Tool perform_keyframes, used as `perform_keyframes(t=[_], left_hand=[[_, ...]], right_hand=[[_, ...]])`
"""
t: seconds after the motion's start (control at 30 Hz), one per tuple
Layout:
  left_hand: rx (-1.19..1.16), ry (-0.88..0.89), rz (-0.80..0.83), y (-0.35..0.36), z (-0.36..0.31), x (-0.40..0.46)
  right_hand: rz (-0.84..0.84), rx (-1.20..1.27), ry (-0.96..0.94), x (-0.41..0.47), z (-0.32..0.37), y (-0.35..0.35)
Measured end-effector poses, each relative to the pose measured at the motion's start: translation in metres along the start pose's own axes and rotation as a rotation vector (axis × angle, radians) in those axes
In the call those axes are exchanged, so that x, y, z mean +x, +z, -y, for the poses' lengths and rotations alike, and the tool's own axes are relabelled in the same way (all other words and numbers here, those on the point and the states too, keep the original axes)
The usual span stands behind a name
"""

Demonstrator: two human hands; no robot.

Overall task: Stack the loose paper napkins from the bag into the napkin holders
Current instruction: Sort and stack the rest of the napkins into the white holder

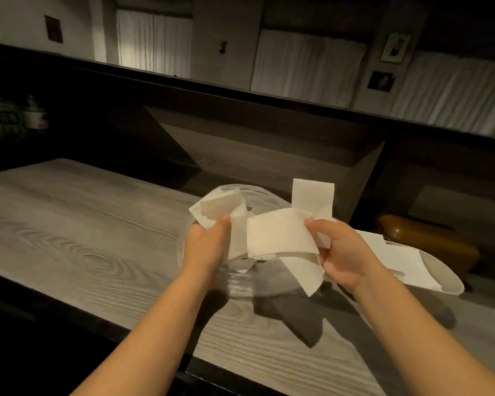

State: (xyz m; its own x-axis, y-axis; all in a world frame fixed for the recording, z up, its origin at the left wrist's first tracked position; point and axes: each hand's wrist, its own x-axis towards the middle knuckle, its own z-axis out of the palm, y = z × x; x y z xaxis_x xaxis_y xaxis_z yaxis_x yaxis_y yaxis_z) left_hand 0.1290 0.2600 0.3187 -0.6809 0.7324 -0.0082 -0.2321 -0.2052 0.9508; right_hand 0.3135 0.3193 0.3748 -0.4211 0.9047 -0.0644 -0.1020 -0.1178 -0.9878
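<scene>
Above grey wood counter (69, 230), left hand (204, 244) and right hand (344, 252) each pinch napkins (280, 235) between thumb and curled fingers.

Looking down and forward from head height, wide-angle; sitting close over the wooden counter (69, 224); forearms entering from the frame's bottom.

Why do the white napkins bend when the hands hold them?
The napkins are probably thin and floppy: the ones the right hand pinches droop below it. They likely weigh little, since the left hand lifts several by one edge.
</scene>
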Motion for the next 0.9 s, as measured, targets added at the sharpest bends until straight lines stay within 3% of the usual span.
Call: perform_keyframes(t=[0.1, 0.17, 0.3, 0.43, 0.53, 0.7, 0.8, 0.9], left_hand=[[0.092, -0.157, 0.138, 0.012, -0.007, -0.012], [0.272, -0.163, 0.209, 0.020, -0.012, -0.015], [0.477, -0.181, 0.488, 0.035, -0.024, -0.020], [0.328, -0.375, 0.732, 0.048, -0.020, -0.022], [0.276, -0.477, 0.772, 0.050, -0.012, -0.019], [0.513, -0.387, 0.851, 0.039, -0.006, -0.021], [0.507, -0.367, 0.766, 0.036, -0.005, -0.021], [0.356, -0.344, 0.652, 0.032, -0.003, -0.027]], right_hand=[[-0.033, -0.020, 0.012, -0.015, 0.005, -0.014], [0.013, -0.110, 0.024, -0.020, 0.014, -0.026], [0.206, -0.603, -0.013, -0.022, 0.033, -0.036], [0.148, -0.850, -0.090, -0.016, 0.032, -0.029], [0.106, -0.898, -0.104, -0.011, 0.027, -0.028], [0.031, -0.890, -0.110, -0.007, 0.019, -0.025], [-0.175, -0.817, -0.305, 0.001, 0.019, -0.028], [-0.335, -0.563, -0.420, 0.000, 0.026, -0.035]])
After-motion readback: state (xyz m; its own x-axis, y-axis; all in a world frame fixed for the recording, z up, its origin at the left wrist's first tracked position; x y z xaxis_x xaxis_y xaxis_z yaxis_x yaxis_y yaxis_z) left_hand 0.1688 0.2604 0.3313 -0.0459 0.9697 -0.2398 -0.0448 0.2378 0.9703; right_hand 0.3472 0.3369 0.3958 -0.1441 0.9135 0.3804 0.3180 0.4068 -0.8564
